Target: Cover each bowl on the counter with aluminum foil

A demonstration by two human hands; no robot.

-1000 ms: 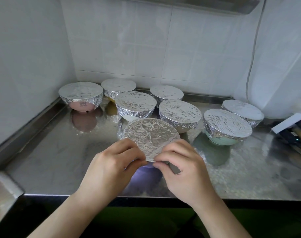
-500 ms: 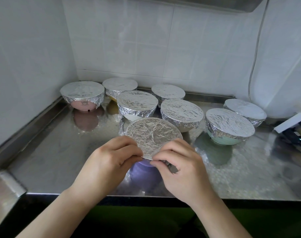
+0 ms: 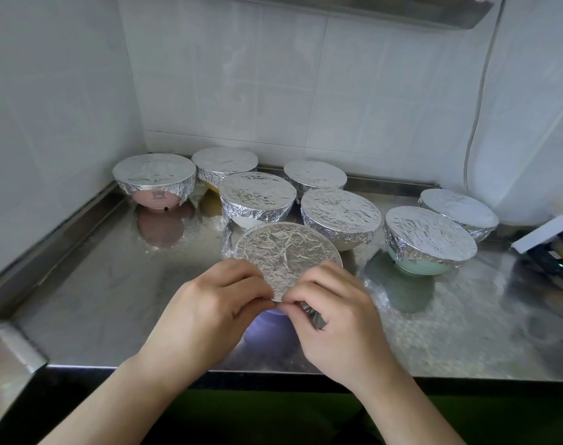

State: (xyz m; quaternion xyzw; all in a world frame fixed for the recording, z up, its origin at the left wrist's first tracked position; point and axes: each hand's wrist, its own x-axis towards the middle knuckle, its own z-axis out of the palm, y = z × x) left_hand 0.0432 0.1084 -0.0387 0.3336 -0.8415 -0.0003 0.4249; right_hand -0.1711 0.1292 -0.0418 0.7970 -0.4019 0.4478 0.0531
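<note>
From the head camera, a purple bowl [image 3: 273,319] stands near the front edge of the steel desk [image 3: 113,290], its top covered by a crinkled sheet of foil [image 3: 285,252]. The bowl serves as the landmark here. Both hands meet at the near rim of this bowl. The left hand [image 3: 209,303] has its fingers curled, pinching the foil edge at the rim between thumb and fingertips. The right hand [image 3: 334,313] is likewise curled and pinches the same edge just beside the left, with a loose dark flap of foil sticking out over its knuckles. The two hands almost touch at the pinch point.

Seven other bowls, all already capped in foil, stand behind and to the sides of the purple bowl. Directly behind it and just beside it is a white-bottomed bowl [image 3: 257,195]; behind and to its right is another foil-topped bowl [image 3: 339,213]. Further right is a green bowl [image 3: 429,240], and beyond that one more [image 3: 458,208] near the wall. At the back left of the purple bowl is a pink bowl [image 3: 154,176] in the corner, with a yellow-bottomed bowl [image 3: 224,163] and another bowl [image 3: 315,176] along the back wall. To the far right of the purple bowl, at the desk's edge, lie some utensils [image 3: 556,252] that are too blurred to identify.
</note>
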